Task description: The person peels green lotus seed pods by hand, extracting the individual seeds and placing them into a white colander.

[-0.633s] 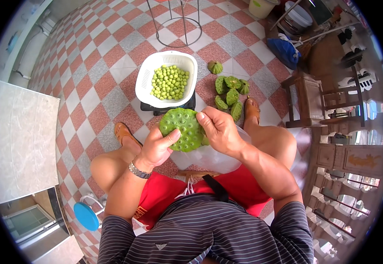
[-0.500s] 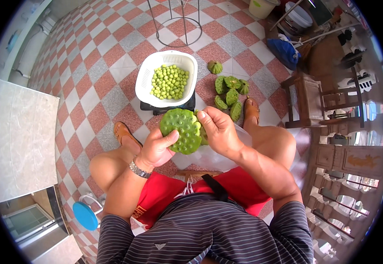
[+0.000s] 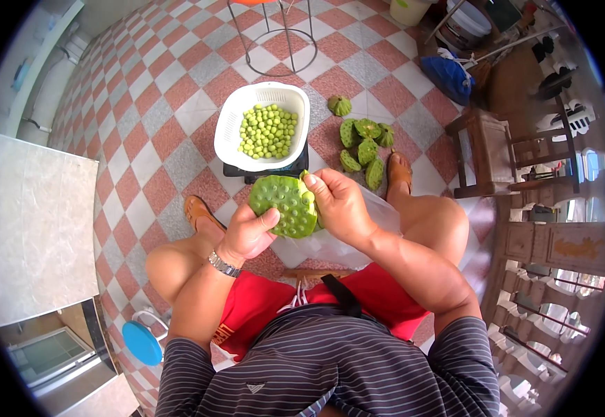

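Note:
A green lotus seed pod [image 3: 285, 204] is held up between my knees, its flat seeded face toward me. My left hand [image 3: 248, 235] grips its left side, thumb pressed on the face and fingers behind. At the torn right edge, my right hand [image 3: 339, 207] is closed, thumb and forefinger pinching a strip of the pod's green rim. Its other fingers are curled and partly hidden. Just beyond the pod stands a white plastic basket [image 3: 227, 132] with many loose green lotus seeds [image 3: 269, 132] in it, resting on a dark scale-like base [image 3: 241, 171].
Several lotus pods [image 3: 367, 149] lie on the tiled floor right of the basket. A clear plastic bag [image 3: 358, 243] spreads between my legs. Farther off are a metal-legged stool [image 3: 287, 35], a wooden chair [image 3: 486, 153] at right and a blue bag [image 3: 447, 78]. A blue-topped stool [image 3: 142, 342] stands lower left.
My right thumb and forefinger have pulled slightly left and up along the pod's edge, and a strip now sticks up there. The pod has tilted a little; my left hand keeps its hold.

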Action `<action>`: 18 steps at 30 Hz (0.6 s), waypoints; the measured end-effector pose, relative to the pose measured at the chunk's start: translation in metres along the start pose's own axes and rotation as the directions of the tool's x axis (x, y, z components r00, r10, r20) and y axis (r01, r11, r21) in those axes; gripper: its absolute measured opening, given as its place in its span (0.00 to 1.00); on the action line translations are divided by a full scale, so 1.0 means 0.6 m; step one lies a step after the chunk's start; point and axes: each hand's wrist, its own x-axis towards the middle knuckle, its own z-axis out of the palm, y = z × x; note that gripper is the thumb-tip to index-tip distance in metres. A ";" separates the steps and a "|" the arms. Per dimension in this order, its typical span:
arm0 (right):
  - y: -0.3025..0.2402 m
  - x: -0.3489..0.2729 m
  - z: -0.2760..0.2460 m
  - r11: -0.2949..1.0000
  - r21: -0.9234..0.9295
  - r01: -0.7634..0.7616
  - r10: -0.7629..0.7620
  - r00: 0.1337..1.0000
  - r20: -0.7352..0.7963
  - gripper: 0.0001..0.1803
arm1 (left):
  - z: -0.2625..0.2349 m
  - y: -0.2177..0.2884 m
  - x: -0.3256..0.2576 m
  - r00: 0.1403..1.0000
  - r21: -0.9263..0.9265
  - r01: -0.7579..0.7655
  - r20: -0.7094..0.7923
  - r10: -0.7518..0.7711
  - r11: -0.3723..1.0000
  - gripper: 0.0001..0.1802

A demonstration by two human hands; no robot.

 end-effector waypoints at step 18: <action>-0.028 0.014 -0.008 0.846 -0.408 0.342 -0.390 0.920 -0.037 0.05 | 0.027 0.007 -0.008 0.990 0.081 -0.086 -0.101 0.094 0.993 0.26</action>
